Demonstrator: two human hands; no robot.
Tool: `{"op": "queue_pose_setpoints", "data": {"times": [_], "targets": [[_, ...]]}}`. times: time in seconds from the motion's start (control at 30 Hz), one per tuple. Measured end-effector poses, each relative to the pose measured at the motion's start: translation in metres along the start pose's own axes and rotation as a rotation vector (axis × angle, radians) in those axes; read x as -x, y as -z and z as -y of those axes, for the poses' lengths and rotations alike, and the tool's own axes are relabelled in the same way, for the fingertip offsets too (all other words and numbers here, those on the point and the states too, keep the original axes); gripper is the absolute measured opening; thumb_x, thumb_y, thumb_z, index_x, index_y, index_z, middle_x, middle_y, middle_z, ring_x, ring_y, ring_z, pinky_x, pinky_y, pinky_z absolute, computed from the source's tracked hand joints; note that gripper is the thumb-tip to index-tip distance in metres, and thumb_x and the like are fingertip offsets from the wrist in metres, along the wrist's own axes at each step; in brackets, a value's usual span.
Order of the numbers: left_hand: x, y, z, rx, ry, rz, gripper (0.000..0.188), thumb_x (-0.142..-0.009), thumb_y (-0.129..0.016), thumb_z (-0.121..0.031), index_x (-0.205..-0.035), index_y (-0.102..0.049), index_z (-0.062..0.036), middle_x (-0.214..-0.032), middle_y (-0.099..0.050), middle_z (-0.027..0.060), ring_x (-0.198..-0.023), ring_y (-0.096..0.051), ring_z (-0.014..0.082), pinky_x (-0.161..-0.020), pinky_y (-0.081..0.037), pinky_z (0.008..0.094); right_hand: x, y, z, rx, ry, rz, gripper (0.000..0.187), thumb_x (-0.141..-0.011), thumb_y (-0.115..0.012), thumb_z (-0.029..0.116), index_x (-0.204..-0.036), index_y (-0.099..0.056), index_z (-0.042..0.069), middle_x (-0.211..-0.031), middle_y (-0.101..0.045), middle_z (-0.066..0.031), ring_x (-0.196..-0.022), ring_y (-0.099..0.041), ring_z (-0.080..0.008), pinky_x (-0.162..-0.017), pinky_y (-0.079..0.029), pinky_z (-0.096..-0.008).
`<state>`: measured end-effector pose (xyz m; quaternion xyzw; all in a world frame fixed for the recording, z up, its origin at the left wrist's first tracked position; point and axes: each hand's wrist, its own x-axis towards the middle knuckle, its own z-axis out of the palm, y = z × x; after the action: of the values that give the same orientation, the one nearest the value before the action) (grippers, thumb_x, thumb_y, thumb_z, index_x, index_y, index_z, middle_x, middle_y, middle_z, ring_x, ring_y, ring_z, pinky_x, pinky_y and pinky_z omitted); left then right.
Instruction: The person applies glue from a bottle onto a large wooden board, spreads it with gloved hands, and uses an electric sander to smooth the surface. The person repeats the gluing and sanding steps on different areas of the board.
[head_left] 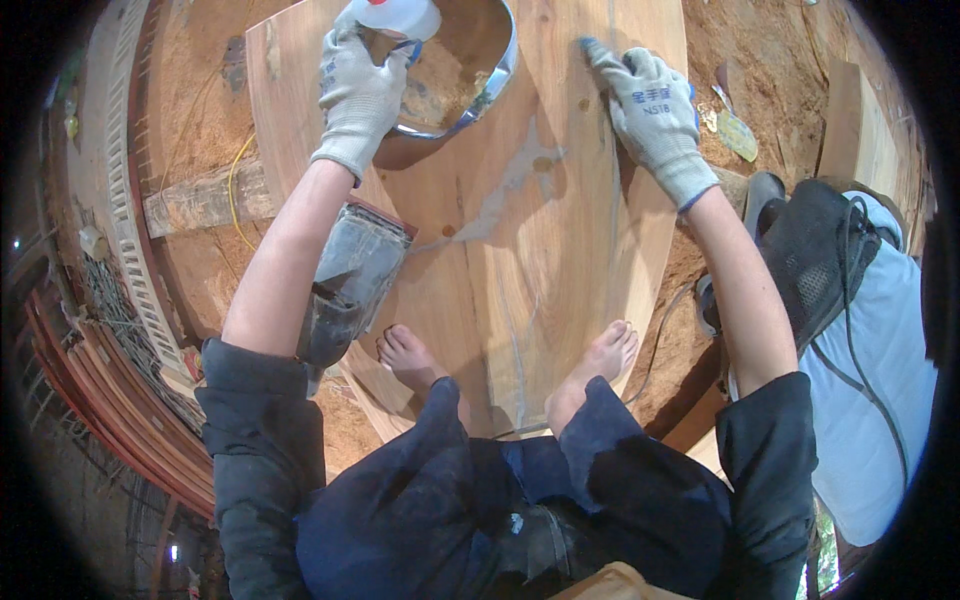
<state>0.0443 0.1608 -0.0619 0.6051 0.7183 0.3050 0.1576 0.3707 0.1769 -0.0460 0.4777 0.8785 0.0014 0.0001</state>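
My left hand [358, 95], in a pale grey work glove with blue trim, is closed around a white plastic bottle [412, 16] with a red top, cut off by the upper edge. Under it is a round tub [490, 95] with a shiny bluish rim and brown dust inside. My right hand [652, 112], gloved alike, is near the right edge of a wide wooden slab [560, 270]. One finger stretches out to the left; it looks empty, its other fingertips partly hidden. Grey filler [495, 200] streaks the slab's grain.
A dusty belt sander [352, 270] lies on the slab by my left forearm. My bare feet [605, 360] are on the slab. Sawdust covers the ground. To the right are a black mesh bag [815, 255], a light blue cloth [865, 380] and cables; at left, a slatted rail [122, 150].
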Motion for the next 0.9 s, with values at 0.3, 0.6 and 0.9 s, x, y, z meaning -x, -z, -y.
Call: {"op": "queue_pose_setpoints", "data": {"times": [0.3,0.6,0.9], "targets": [[-0.003,-0.004,0.011,-0.034,0.007,-0.007,0.063,-0.081,-0.08,-0.023,-0.133,-0.052,-0.0018,-0.129,-0.058,0.0194,-0.121,-0.057,0.0347,-0.104,-0.045,0.0432,0.007,-0.009,0.01,0.138,0.006,-0.095,0.051,-0.092,-0.057,0.022,-0.144,-0.054,0.024,-0.092,-0.057,-0.0035,-0.089,-0.06,-0.0224,-0.075,-0.048,-0.0382],[-0.054,-0.045,-0.024,0.224,-0.113,-0.18,0.045,-0.079,-0.076,-0.015,-0.121,-0.061,-0.0089,-0.113,-0.064,0.0201,-0.108,-0.063,0.0369,-0.09,-0.052,0.0445,-0.054,0.033,-0.01,-0.737,-0.593,-0.326,0.049,-0.079,-0.074,0.026,-0.121,-0.066,0.002,-0.11,-0.067,-0.0148,-0.115,-0.057,-0.0346,-0.102,-0.043,-0.0475],[-0.09,-0.053,-0.043,-0.056,-0.098,0.058,0.061,-0.078,-0.074,-0.007,-0.133,-0.048,-0.0073,-0.119,-0.057,0.0225,-0.114,-0.058,0.0396,-0.097,-0.049,0.0458,-0.141,0.053,0.029,-0.431,-0.331,-0.093,0.082,-0.075,-0.076,0.056,-0.141,-0.053,0.012,-0.128,-0.061,-0.0157,-0.124,-0.053,-0.0355,-0.105,-0.042,-0.0469]]}}
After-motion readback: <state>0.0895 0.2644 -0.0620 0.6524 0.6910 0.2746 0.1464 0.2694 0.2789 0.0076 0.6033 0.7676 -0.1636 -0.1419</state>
